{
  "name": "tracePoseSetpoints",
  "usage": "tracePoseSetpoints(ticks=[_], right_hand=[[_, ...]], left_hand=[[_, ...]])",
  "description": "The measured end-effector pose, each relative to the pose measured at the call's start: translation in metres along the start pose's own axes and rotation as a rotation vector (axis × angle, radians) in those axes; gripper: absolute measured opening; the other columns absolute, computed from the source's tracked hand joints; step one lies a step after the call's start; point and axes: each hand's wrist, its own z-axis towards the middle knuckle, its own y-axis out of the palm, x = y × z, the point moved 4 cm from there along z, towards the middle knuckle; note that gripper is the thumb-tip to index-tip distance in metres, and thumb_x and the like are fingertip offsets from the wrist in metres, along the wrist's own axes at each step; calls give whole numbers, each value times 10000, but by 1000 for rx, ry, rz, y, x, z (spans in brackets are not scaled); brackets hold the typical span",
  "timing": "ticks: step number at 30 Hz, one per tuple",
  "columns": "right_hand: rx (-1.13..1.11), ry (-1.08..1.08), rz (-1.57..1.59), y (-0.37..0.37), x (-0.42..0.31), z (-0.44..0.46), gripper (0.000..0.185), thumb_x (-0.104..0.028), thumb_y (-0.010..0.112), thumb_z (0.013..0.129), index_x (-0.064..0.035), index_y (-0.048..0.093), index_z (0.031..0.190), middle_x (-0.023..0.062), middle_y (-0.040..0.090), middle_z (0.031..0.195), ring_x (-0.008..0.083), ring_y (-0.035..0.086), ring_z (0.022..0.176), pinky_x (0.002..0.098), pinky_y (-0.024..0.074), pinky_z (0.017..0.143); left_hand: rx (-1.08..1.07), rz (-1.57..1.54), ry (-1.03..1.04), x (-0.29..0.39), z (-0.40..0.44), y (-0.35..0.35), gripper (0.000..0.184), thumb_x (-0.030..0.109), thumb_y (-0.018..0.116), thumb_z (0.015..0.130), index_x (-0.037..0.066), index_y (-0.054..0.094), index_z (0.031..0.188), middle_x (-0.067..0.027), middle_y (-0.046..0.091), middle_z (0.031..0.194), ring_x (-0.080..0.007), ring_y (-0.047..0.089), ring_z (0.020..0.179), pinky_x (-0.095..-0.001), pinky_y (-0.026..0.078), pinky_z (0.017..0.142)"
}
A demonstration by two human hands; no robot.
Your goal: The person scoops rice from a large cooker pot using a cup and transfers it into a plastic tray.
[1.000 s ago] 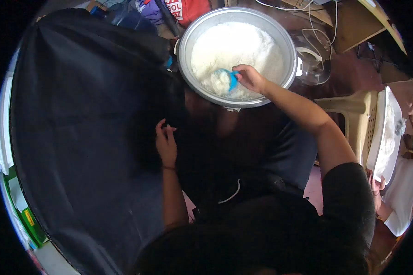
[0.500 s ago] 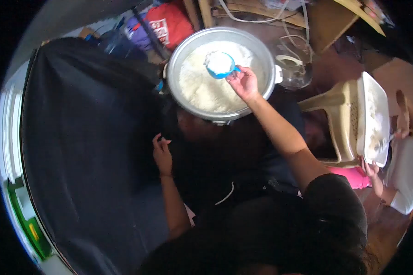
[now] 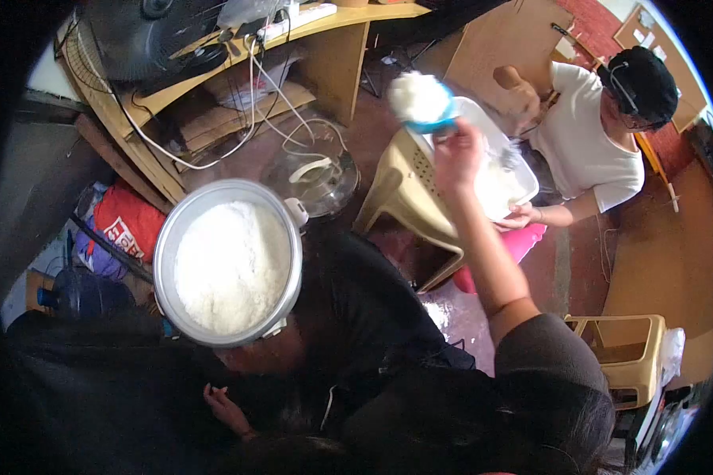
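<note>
Heaped blue plastic scoop swung right, my right hand clamped on it; mid-carry, I'd keep it level; left hand, fingers apart.

Your right arm is extended to the far right, elbow slightly bent, with your right hand closed in a grip, while your left hand sits low at the near left, fingers loosely curled and empty.
</note>
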Motion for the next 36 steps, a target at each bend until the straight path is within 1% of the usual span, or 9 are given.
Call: tracePoseSetpoints(ticks=[1, 5, 7, 9, 15, 20, 27, 33, 36], right_hand=[[-34, -51, -33, -24, -17, 29, 152, -167, 543, 825, -102, 506, 693, -9, 453, 661, 95, 414, 641, 238, 325, 633], [-310, -475, -1556, -30, -79, 67, 203, -144, 531, 846, 9, 522, 712, 108, 501, 675, 226, 466, 678, 312, 363, 692], [-918, -682, -1776, -22, -72, 67, 146, -100, 552, 809, 16, 532, 723, 167, 511, 699, 314, 483, 725, 368, 379, 713], [-1151, -519, -1985, -29, -64, 67, 130, -69, 577, 770, 11, 542, 674, 171, 532, 717, 349, 494, 775, 411, 390, 747], [-1386, -422, -2066, -29, -69, 77, 114, -85, 586, 761, -4, 574, 683, 142, 567, 767, 322, 519, 837, 409, 390, 803], [-1379, -680, -2211, -25, -82, 75, 50, -84, 586, 744, -40, 607, 754, 110, 583, 820, 285, 516, 966, 402, 366, 874], [-1513, -572, -2104, -10, -86, 65, 60, -66, 590, 743, -8, 574, 733, 133, 563, 802, 318, 508, 871, 421, 378, 821], [-920, -873, -1842, 25, -71, 74, 116, -70, 557, 822, 32, 537, 769, 182, 535, 738, 336, 493, 722, 421, 390, 675], [-806, -620, -1854, 58, -21, 48, 144, -109, 546, 858, 20, 546, 794, 168, 510, 691, 279, 493, 686, 376, 405, 670]], left_hand=[[-1, 20, -26, 1, 0, 2, 332, 250, 397, 964, 23, 447, 1201, -150, 613, 931, -270, 585, 882, -348, 436, 816], [-55, 13, 37, -8, 6, 1, 323, 241, 395, 963, 37, 443, 1208, -139, 623, 922, -267, 589, 859, -350, 445, 783], [-84, 51, 47, -5, 7, -3, 323, 241, 398, 963, 37, 442, 1209, -134, 625, 927, -263, 590, 852, -352, 448, 768], [-74, 43, 60, -4, 5, -4, 325, 241, 399, 962, 34, 440, 1209, -135, 625, 928, -263, 590, 849, -355, 448, 765], [-67, 12, -17, 4, -2, -5, 313, 217, 386, 964, 36, 436, 1215, -127, 618, 919, -256, 580, 865, -340, 430, 802], [-58, -16, -5, 9, -8, -7, 308, 216, 370, 970, 36, 438, 1211, -126, 606, 921, -246, 569, 863, -338, 419, 819], [-42, -24, -6, 7, -5, -4, 316, 231, 369, 972, 51, 442, 1221, -132, 610, 910, -245, 570, 859, -333, 426, 802], [-45, -7, 39, -4, -3, -3, 331, 252, 368, 971, 59, 456, 1225, -140, 626, 957, -242, 591, 897, -349, 435, 818], [-2, 13, 32, 15, -10, -6, 315, 231, 386, 965, 51, 468, 1210, -134, 627, 943, -236, 598, 897, -335, 440, 817]])
